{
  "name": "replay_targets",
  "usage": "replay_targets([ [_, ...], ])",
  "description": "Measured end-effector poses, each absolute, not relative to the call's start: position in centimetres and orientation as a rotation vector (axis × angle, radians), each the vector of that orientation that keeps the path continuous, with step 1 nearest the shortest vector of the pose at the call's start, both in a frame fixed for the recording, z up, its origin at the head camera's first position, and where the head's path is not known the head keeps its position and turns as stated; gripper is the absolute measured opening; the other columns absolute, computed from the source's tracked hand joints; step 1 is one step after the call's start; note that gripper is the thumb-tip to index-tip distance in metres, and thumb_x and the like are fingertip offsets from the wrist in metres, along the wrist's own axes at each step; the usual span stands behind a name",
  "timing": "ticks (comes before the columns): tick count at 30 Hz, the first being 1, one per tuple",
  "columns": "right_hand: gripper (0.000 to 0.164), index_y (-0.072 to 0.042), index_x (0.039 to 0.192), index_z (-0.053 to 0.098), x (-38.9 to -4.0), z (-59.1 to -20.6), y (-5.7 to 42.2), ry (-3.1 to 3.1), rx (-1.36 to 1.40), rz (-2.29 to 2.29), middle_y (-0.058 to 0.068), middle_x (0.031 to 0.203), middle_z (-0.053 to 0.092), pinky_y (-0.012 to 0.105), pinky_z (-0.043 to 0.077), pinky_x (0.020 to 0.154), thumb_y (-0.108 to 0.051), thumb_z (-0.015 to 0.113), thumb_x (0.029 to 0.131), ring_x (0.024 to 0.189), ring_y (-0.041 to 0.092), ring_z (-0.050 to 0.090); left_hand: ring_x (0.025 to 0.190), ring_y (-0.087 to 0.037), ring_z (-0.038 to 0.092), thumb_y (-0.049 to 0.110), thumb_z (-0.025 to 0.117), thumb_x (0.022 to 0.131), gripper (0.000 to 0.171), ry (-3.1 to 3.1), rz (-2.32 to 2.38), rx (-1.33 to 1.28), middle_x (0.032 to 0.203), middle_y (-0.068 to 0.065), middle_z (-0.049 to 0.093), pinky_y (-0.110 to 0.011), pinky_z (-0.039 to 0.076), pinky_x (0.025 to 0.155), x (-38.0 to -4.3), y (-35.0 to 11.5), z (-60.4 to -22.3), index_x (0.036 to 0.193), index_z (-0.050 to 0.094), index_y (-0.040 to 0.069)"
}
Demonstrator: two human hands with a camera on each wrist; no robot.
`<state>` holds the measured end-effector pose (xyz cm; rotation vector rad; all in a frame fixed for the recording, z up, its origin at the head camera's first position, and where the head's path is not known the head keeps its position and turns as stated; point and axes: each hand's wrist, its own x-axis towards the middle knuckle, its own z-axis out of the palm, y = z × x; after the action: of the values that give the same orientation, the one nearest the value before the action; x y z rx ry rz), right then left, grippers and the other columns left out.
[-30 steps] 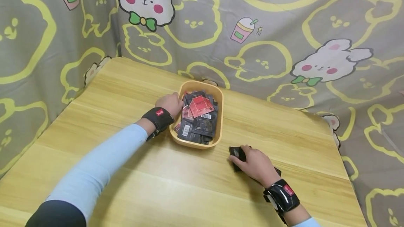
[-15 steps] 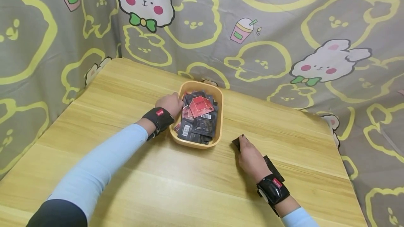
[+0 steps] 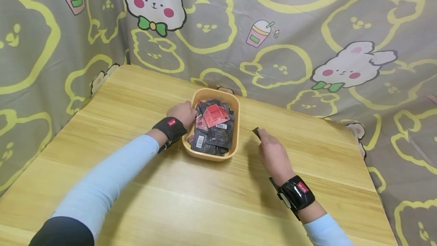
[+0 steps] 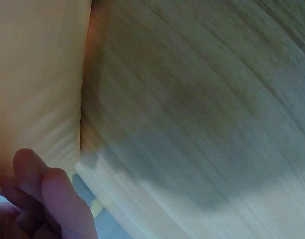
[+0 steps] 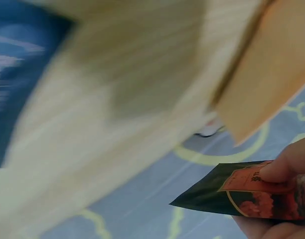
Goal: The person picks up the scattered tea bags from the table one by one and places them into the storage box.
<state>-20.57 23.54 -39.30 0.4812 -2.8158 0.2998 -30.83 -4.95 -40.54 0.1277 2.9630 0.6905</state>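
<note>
My left hand (image 3: 182,114) grips the left rim of a yellow-orange plastic bin (image 3: 209,157). In the left wrist view its fingers (image 4: 63,201) are bent close to the bin's outer wall. Inside the bin lies a pile of mostly black sachets (image 3: 218,136), with a red sachet (image 3: 216,114) on top. To the right of the bin, my right hand (image 3: 274,156) pinches a flat sachet (image 5: 212,191), black with a red printed panel, between thumb and fingers. A second dark sachet (image 5: 18,74) shows at the left of the right wrist view; from above my wrist mostly hides it.
The wood-grain table (image 3: 191,200) extends around the bin. Behind and on both sides hangs a grey cloth (image 3: 211,29) with yellow cartoon outlines, close to the bin's far end.
My right hand has picked up a sachet from the table on the right and moved it away from me, level with the bin. My left hand stays at the bin's rim.
</note>
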Motion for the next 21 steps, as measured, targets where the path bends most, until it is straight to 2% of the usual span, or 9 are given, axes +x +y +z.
replay_targets([
  [3,0.043,0.009,0.126,0.051,-20.9,-38.6,22.1,-2.771,0.549,0.282,0.027,0.124,0.056,0.045,0.049,0.088,0.007,0.052,0.083,0.110,0.039,0.059,0.074,-0.033,0.063,0.026,0.042,0.095,0.030,2.960,0.671,0.119,0.082,-0.017,0.063,-0.041,0.047,0.063,-30.6,-4.9,-40.3,0.096,0.056,0.000],
  [10,0.045,0.005,0.126,0.053,-21.4,-37.8,19.3,-2.728,0.638,0.229,0.022,0.125,0.058,0.041,0.049,0.089,0.005,0.057,0.081,0.112,0.034,0.060,0.074,-0.032,0.063,0.027,0.042,0.095,0.030,2.955,0.671,0.117,0.083,-0.016,0.064,-0.041,0.047,0.064,-31.0,-4.8,-40.7,0.096,0.057,0.001],
  [17,0.043,0.003,0.129,0.051,-22.0,-37.4,16.6,-2.757,0.721,0.208,0.020,0.129,0.056,0.040,0.047,0.094,0.000,0.056,0.086,0.115,0.032,0.058,0.071,-0.030,0.062,0.029,0.042,0.094,0.030,2.953,0.707,0.120,0.079,-0.014,0.062,-0.038,0.045,0.061,-31.3,-5.0,-41.2,0.093,0.056,0.003],
  [19,0.045,0.001,0.131,0.050,-22.2,-37.3,16.0,-2.777,0.757,0.210,0.021,0.131,0.054,0.041,0.046,0.096,-0.006,0.058,0.087,0.118,0.032,0.056,0.071,-0.030,0.062,0.029,0.042,0.094,0.030,2.956,0.711,0.120,0.079,-0.014,0.062,-0.038,0.045,0.060,-31.4,-5.0,-41.4,0.092,0.056,0.003],
  [21,0.052,-0.002,0.134,0.047,-22.4,-37.2,15.5,-2.831,0.793,0.222,0.021,0.135,0.050,0.044,0.043,0.099,-0.021,0.061,0.088,0.123,0.034,0.051,0.071,-0.031,0.062,0.029,0.042,0.094,0.030,2.959,0.707,0.118,0.079,-0.014,0.063,-0.039,0.045,0.060,-31.3,-5.0,-41.4,0.093,0.057,0.003],
])
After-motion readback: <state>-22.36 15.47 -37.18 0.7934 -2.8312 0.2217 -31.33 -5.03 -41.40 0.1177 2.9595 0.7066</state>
